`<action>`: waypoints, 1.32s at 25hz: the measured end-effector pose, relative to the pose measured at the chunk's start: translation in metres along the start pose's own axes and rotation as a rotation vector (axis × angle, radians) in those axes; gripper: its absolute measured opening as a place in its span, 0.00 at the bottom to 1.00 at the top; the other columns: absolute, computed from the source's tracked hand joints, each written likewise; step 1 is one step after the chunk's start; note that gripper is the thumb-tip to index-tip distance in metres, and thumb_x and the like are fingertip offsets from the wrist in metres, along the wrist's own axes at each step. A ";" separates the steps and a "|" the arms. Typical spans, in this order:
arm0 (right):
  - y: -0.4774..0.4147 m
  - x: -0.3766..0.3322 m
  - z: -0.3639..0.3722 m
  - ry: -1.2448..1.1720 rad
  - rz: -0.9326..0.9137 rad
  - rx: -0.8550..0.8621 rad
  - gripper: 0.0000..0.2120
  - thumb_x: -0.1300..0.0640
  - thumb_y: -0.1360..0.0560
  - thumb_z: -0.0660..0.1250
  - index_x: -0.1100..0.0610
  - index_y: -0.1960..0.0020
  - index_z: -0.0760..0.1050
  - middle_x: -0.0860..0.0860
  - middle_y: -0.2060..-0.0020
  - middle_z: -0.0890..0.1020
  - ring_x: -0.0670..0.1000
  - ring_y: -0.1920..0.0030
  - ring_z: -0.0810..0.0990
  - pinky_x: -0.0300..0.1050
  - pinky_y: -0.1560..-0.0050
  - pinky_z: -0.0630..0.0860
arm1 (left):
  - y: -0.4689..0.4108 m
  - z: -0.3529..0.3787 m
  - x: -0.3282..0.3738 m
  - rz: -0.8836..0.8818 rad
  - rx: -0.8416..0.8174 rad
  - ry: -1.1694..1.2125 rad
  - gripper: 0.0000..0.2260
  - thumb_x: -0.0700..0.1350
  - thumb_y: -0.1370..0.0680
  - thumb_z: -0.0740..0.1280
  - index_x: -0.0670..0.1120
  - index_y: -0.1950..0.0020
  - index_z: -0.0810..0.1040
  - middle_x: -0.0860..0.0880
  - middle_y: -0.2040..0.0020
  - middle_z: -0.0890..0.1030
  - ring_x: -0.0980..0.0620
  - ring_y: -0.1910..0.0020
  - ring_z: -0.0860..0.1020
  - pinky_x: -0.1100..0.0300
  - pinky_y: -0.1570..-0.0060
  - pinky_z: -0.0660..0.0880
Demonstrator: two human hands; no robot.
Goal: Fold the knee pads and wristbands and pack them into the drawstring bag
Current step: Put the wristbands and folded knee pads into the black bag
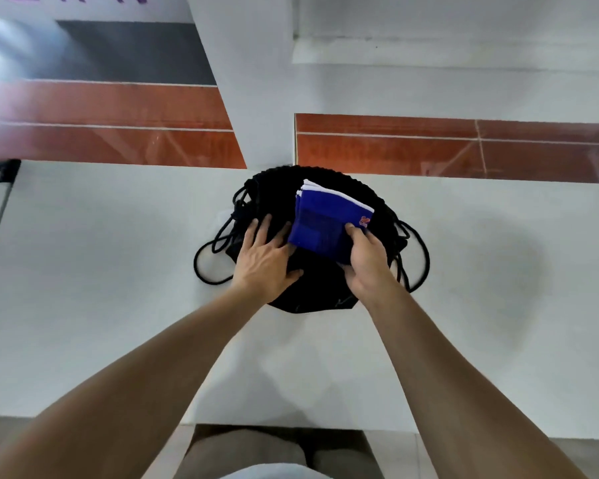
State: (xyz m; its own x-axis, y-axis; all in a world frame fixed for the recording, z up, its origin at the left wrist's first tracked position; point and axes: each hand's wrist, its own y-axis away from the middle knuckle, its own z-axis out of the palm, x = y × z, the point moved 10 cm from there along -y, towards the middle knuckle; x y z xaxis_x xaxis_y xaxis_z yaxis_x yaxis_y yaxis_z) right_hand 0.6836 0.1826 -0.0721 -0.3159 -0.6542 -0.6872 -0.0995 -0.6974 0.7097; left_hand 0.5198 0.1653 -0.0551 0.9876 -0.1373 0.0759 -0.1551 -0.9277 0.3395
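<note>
Right hand (363, 261) is gripping the folded blue pads (329, 223) over the black bag (312, 302) on the white table (101, 271). Left hand (267, 257) is pressing flat on the bag, fingers spread. Risk: the stack is fanning at its far edge and could unfold; the bag mouth is not visibly open.

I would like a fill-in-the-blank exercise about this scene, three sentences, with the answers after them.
1. The right hand grips a folded stack that is mostly ____ in colour.
2. The left hand rests flat on the ____ drawstring bag.
3. The bag lies on a ____ table.
Missing words: blue; black; white.
</note>
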 end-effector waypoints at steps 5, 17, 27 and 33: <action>-0.014 -0.027 0.000 0.575 -0.233 -0.007 0.16 0.55 0.18 0.59 0.55 0.31 0.71 0.48 0.45 0.78 0.49 0.45 0.76 0.44 0.46 0.70 | 0.003 0.006 -0.004 -0.088 0.076 -0.031 0.18 0.55 0.19 0.60 0.58 0.30 0.75 0.50 0.21 0.64 0.37 0.20 0.51 0.40 0.23 0.43; -0.002 -0.026 -0.031 1.013 -0.334 0.071 0.19 0.51 0.19 0.60 0.57 0.31 0.64 0.56 0.38 0.77 0.60 0.37 0.75 0.57 0.39 0.75 | 0.002 -0.003 -0.006 -0.227 0.043 -0.043 0.19 0.50 0.20 0.63 0.55 0.29 0.74 0.46 0.24 0.67 0.36 0.23 0.57 0.40 0.23 0.44; -0.001 -0.065 -0.071 1.256 -0.542 0.183 0.08 0.57 0.19 0.57 0.59 0.45 0.72 0.55 0.51 0.81 0.60 0.49 0.80 0.52 0.51 0.72 | -0.012 -0.001 0.105 0.177 0.044 0.067 0.25 0.56 0.16 0.50 0.54 0.19 0.52 0.51 0.18 0.57 0.42 0.21 0.56 0.42 0.25 0.56; 0.057 -0.128 -0.050 1.138 -0.882 0.215 0.07 0.58 0.16 0.53 0.59 0.45 0.68 0.53 0.57 0.77 0.58 0.61 0.76 0.51 0.61 0.70 | -0.020 0.014 0.099 0.171 -0.145 0.034 0.23 0.57 0.16 0.44 0.59 0.20 0.53 0.55 0.18 0.52 0.44 0.19 0.46 0.40 0.24 0.45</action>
State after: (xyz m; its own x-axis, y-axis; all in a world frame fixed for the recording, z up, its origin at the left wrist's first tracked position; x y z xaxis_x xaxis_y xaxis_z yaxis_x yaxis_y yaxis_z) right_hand 0.7655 0.2116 0.0485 0.8149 0.0101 -0.5795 -0.0309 -0.9977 -0.0608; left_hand 0.6212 0.1656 -0.0676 0.9456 -0.2747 0.1746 -0.3247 -0.8320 0.4497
